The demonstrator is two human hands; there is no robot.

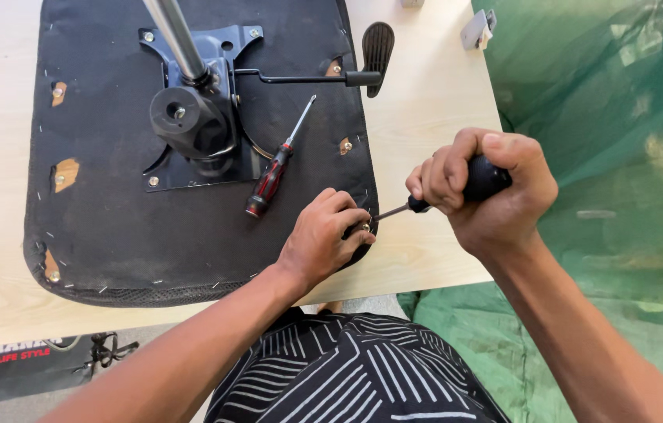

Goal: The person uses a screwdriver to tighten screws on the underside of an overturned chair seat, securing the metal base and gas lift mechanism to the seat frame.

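R hand point(496, 188) fist round screwdriver point(457, 188), L hand point(323, 235) pinching screw point(365, 226), chair seat point(112, 219) edge

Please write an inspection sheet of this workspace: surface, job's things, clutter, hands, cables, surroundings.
Surface: light wooden table, carrying an upturned black chair seat.
Job's things: black-handled screwdriver, tip at the seat's near right corner; metal mechanism plate with lever and chrome column.
Clutter: red-and-black screwdriver lying on the seat; small grey part at the far edge.
Hands: left hand rests on the seat corner; right hand grips the screwdriver handle.
Cables: nothing seen.
Surroundings: green sheet at right.
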